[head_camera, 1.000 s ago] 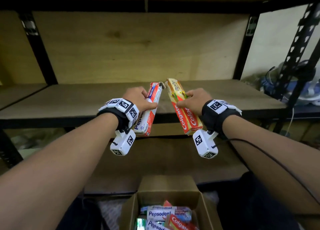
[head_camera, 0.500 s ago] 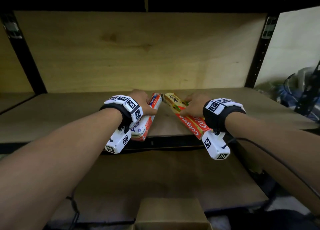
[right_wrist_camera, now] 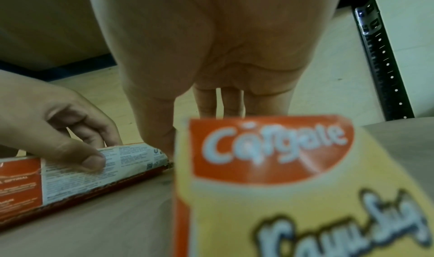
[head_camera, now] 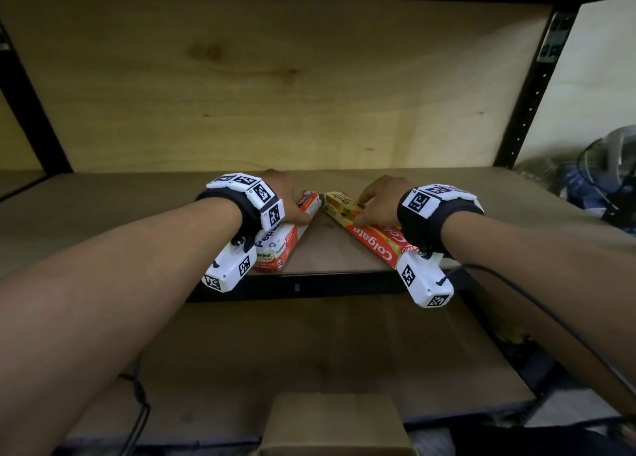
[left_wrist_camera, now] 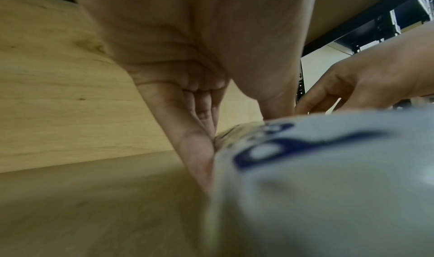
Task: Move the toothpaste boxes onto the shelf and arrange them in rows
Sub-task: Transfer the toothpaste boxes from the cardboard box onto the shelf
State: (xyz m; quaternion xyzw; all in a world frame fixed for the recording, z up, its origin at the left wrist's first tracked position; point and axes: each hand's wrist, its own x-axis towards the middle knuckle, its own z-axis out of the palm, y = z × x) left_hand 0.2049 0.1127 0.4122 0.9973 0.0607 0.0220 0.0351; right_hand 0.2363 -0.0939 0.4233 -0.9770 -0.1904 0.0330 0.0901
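A white and red Pepsodent box [head_camera: 280, 240] lies on the wooden shelf [head_camera: 137, 214] near its front edge. My left hand [head_camera: 285, 202] grips it, thumb on one long side and fingers on the other. The same box fills the lower right of the left wrist view [left_wrist_camera: 328, 177]. A red and yellow Colgate box [head_camera: 370, 233] lies to the right of it, angled so the two far ends nearly meet. My right hand [head_camera: 378, 202] holds this box from above. In the right wrist view the Colgate box [right_wrist_camera: 293, 177] is close up, with the Pepsodent box [right_wrist_camera: 82, 177] and the left hand [right_wrist_camera: 61, 127] on the left.
The shelf has a plywood back wall [head_camera: 275, 87] and black metal uprights [head_camera: 530, 84]. A lower shelf board [head_camera: 309, 345] lies beneath, with a cardboard carton flap [head_camera: 334, 421] at the bottom edge. Cluttered items [head_camera: 602, 180] sit beyond the right upright.
Both hands have carried the boxes forward and down from in front of the shelf edge onto the shelf board. The boxes now lie flatter and farther in.
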